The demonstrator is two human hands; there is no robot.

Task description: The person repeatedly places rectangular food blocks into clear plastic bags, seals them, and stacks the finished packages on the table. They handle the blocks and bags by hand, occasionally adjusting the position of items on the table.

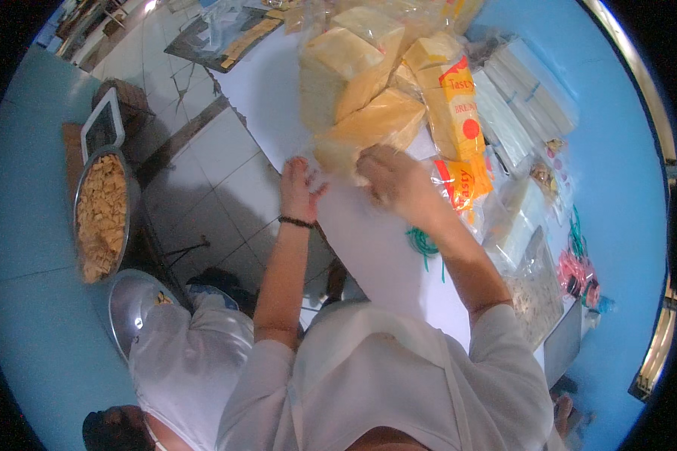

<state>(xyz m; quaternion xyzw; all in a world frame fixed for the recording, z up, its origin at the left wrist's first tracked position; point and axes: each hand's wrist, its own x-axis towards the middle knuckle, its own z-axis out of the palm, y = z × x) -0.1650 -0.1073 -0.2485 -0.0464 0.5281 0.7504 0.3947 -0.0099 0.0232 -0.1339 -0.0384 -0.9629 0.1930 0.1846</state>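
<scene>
My left hand [299, 189], with a dark bracelet at the wrist, is raised beside the white table's left edge, fingers apart and holding nothing that shows. Over the table, my right hand [385, 172] is blurred, its fingers bent at the lower end of a clear plastic bag of bread [372, 124]; whether it grips the bag cannot be told. More bagged bread [352, 51] is heaped beyond. Right of my right hand lie yellow, red and clear printed bread bags [460, 183]. Green ties [422, 241] lie on the white tabletop [366, 248] near my right forearm.
Stacked clear plastic bags [527, 90] lie at the right, with pink ties [576, 273] nearer. On the left are a metal bowl of bread-coloured pieces [102, 214], a white-framed scale [104, 125] and a metal basin [138, 310]. A person in white [186, 361] is close at my left.
</scene>
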